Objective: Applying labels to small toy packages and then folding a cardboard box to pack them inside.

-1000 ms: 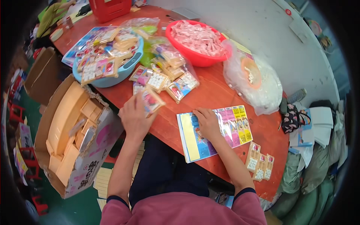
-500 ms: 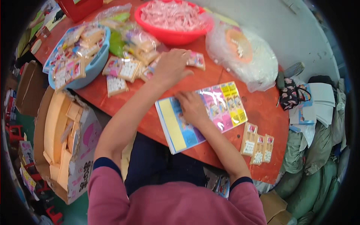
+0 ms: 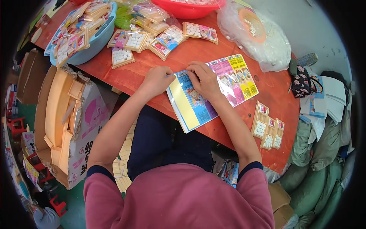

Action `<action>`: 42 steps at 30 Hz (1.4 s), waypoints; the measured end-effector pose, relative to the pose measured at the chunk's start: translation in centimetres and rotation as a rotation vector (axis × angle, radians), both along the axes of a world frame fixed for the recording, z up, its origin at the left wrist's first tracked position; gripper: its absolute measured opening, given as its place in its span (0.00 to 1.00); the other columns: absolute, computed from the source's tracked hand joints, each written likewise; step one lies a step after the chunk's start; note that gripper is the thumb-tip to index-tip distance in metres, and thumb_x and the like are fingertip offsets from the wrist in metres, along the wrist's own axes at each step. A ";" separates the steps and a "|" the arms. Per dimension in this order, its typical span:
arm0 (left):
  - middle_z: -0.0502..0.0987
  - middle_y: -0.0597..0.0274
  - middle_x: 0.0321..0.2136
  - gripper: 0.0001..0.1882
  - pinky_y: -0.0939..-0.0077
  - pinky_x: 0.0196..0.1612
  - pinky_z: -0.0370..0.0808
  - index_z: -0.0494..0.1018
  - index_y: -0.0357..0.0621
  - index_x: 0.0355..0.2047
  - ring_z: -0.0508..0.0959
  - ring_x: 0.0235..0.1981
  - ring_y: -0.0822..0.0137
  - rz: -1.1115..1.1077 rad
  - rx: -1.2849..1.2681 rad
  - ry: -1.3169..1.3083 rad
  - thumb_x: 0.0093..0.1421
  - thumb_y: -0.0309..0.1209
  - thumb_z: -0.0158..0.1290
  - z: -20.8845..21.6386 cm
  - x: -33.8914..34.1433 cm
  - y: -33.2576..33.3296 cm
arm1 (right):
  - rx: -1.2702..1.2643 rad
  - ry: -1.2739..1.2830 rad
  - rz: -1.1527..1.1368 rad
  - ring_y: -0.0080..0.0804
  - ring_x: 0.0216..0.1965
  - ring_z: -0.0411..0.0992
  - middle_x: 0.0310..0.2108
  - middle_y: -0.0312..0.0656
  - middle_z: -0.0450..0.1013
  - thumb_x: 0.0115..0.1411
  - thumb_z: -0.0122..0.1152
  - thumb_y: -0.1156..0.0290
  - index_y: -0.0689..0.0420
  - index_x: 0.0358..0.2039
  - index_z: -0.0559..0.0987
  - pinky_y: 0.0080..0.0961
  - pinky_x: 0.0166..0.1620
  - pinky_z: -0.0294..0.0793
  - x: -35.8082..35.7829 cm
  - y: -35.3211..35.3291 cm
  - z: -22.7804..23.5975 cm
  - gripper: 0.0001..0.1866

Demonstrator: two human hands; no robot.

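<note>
A colourful sticker sheet (image 3: 213,91) with blue, pink and yellow columns lies on the red-brown table (image 3: 274,91) in front of me. My left hand (image 3: 157,79) pinches the sheet's top left corner. My right hand (image 3: 204,78) rests on the sheet beside it, fingertips at the upper edge near a small sticker. Several small tan trays of white pieces (image 3: 160,38) lie just beyond my hands. Three more such trays (image 3: 268,128) sit to the right of the sheet.
A blue basin (image 3: 82,30) of packed trays stands at the far left, a red basin (image 3: 190,7) at the top, a clear bag of white pieces (image 3: 263,38) at the far right. An open carton of tan plastic trays (image 3: 61,118) stands left of my lap. Bags (image 3: 316,141) pile at right.
My left hand put a filled tray down among the trays beyond the sheet, then came back to the sheet's top left corner. My right hand stayed on the sheet.
</note>
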State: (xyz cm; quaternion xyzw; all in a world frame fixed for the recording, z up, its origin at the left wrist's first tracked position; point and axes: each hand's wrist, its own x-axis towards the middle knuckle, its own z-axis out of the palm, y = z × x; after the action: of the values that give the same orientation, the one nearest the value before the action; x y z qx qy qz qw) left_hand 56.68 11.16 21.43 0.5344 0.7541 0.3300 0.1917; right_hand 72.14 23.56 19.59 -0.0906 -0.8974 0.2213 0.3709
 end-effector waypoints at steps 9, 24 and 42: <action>0.75 0.64 0.26 0.10 0.82 0.23 0.72 0.71 0.39 0.37 0.75 0.24 0.76 0.009 -0.223 -0.961 0.58 0.30 0.47 -0.6 2.0 -0.7 | -0.208 -0.110 -0.330 0.45 0.29 0.74 0.29 0.47 0.74 0.52 0.58 0.76 0.61 0.27 0.77 0.36 0.31 0.74 1.1 -5.4 2.3 0.03; 0.72 0.70 0.29 0.07 0.84 0.36 0.68 0.72 0.37 0.35 0.70 0.32 0.81 -0.030 0.186 -0.745 0.58 0.26 0.50 -2.1 5.3 -1.7 | -0.302 0.029 -0.459 0.41 0.25 0.75 0.28 0.44 0.75 0.51 0.58 0.77 0.62 0.23 0.77 0.31 0.29 0.74 1.7 -7.7 2.2 0.03; 0.75 0.66 0.28 0.05 0.81 0.36 0.69 0.72 0.37 0.33 0.72 0.32 0.78 -0.085 0.277 -0.566 0.58 0.25 0.51 -2.3 5.3 -2.0 | -0.499 0.050 -0.528 0.28 0.22 0.73 0.22 0.40 0.73 0.48 0.58 0.78 0.61 0.24 0.75 0.25 0.26 0.71 1.9 -7.4 0.8 0.02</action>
State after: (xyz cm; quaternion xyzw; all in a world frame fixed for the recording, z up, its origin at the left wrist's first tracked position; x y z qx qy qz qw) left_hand 61.93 9.20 19.11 0.4734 0.5957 0.5570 0.3328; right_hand 74.02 16.20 20.38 -0.4013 -0.7520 0.3324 0.4037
